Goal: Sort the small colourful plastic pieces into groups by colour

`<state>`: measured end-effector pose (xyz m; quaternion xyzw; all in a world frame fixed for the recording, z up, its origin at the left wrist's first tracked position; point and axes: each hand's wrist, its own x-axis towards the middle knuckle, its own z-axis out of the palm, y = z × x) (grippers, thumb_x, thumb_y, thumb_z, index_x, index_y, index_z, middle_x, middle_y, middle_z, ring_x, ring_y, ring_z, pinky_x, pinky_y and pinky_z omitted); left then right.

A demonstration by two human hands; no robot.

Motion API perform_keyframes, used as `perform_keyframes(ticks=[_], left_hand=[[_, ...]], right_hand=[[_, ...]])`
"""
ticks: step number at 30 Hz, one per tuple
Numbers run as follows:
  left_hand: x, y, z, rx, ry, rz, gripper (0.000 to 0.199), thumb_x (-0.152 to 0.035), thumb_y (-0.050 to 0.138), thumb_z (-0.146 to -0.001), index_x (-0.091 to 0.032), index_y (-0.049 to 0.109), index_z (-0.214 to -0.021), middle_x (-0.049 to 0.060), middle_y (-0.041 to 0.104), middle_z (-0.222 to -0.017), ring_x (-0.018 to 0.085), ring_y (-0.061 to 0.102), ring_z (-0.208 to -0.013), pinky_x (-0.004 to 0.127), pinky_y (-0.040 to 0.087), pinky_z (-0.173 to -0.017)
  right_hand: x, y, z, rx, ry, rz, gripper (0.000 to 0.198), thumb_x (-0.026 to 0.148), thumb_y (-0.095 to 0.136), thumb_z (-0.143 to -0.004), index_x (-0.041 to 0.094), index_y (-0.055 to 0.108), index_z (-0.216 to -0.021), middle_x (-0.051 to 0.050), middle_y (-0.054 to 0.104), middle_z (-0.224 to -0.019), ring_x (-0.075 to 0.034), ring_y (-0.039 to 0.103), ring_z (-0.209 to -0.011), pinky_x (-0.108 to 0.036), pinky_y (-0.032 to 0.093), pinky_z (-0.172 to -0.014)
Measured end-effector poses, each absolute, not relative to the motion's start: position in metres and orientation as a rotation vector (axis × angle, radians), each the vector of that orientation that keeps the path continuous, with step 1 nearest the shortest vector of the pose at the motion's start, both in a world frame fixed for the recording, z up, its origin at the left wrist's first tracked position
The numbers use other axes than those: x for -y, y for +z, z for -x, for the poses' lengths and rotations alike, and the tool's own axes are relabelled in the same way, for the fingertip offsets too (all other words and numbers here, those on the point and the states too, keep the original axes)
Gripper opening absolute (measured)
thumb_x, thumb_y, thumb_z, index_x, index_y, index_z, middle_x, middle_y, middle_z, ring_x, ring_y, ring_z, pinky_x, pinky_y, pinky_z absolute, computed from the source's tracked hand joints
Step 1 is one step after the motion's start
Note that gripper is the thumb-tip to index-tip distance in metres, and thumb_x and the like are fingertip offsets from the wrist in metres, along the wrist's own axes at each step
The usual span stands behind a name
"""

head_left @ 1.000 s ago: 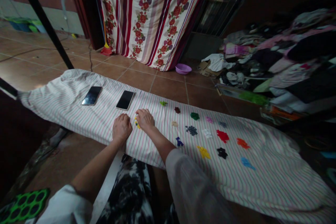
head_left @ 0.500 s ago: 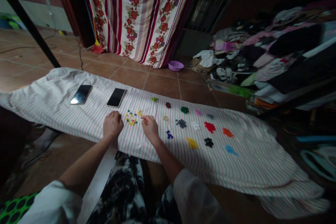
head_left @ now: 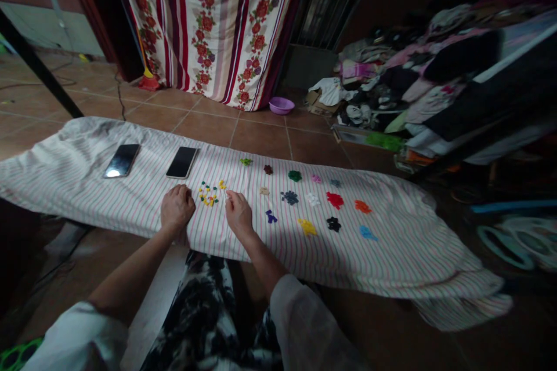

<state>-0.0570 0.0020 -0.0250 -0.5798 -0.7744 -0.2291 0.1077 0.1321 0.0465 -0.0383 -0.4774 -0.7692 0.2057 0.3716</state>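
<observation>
My left hand rests on the striped cloth with its fingers curled under; whatever they may hold is hidden. To its right lies a loose ring of small yellow, green and orange pieces. A little cluster of yellow pieces sits just beyond the ring. My right hand is beside that cluster, thumb and forefinger pinched together close to it. Anything between those fingertips is too small to make out. Further right is a small beige pile, with a dark blue pile nearer me.
Two phones lie at the left on the cloth. Several small piles sorted by colour, among them red, yellow and black, spread to the right. Behind are a purple basin, a floral curtain and heaped clothes.
The whole view has shifted, so things appear further left. My right fingertips have drawn slightly away from the small yellow cluster. My left hand stays in place on the cloth.
</observation>
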Motion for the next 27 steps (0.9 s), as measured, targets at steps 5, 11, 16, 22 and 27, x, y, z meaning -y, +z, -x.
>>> perform_keyframes(ticks=[5, 11, 16, 22, 27], left_hand=[[-0.002, -0.024, 0.057, 2.269, -0.665, 1.733, 0.021, -0.02, 0.042, -0.08, -0.017, 0.057, -0.094, 0.012, 0.064, -0.095, 0.026, 0.057, -0.093, 0.038, 0.043, -0.083], [0.0, -0.02, 0.056, 2.273, -0.669, 1.736, 0.021, -0.021, 0.041, -0.08, -0.017, 0.057, -0.092, 0.012, 0.064, -0.097, 0.026, 0.058, -0.095, 0.038, 0.043, -0.084], [0.0, -0.021, 0.057, 2.27, -0.662, 1.743, 0.022, -0.022, 0.04, -0.081, -0.016, 0.057, -0.095, 0.012, 0.065, -0.102, 0.026, 0.058, -0.097, 0.037, 0.043, -0.084], [0.0, -0.018, 0.056, 2.281, -0.682, 1.751, 0.024, -0.022, 0.04, -0.079, -0.017, 0.058, -0.094, 0.013, 0.065, -0.099, 0.027, 0.058, -0.094, 0.04, 0.044, -0.084], [0.001, -0.018, 0.054, 2.276, -0.676, 1.736, 0.023, -0.023, 0.039, -0.08, -0.018, 0.058, -0.094, 0.012, 0.065, -0.097, 0.026, 0.058, -0.094, 0.039, 0.044, -0.083]], right_hand=[[-0.045, -0.038, -0.134, 1.955, 0.56, 1.204, 0.025, 0.019, 0.042, -0.092, 0.021, 0.063, -0.105, -0.005, 0.066, -0.1, -0.017, 0.06, -0.097, -0.029, 0.046, -0.088], [-0.042, -0.033, -0.134, 1.928, 0.576, 1.247, 0.016, 0.022, 0.049, -0.091, 0.022, 0.063, -0.098, -0.003, 0.067, -0.093, -0.016, 0.061, -0.09, -0.026, 0.046, -0.081], [-0.039, -0.031, -0.133, 1.875, 0.608, 1.278, 0.012, 0.021, 0.055, -0.086, 0.023, 0.063, -0.094, -0.001, 0.066, -0.087, -0.014, 0.062, -0.082, -0.024, 0.048, -0.073], [-0.046, -0.013, -0.152, 1.666, 0.638, 1.247, 0.015, 0.02, 0.051, -0.083, 0.023, 0.064, -0.09, -0.002, 0.065, -0.09, -0.013, 0.063, -0.079, -0.023, 0.051, -0.072], [-0.068, -0.007, -0.209, 1.461, 0.642, 1.287, 0.018, 0.025, 0.05, -0.081, 0.02, 0.065, -0.09, -0.005, 0.067, -0.094, -0.015, 0.064, -0.083, -0.027, 0.053, -0.078]])
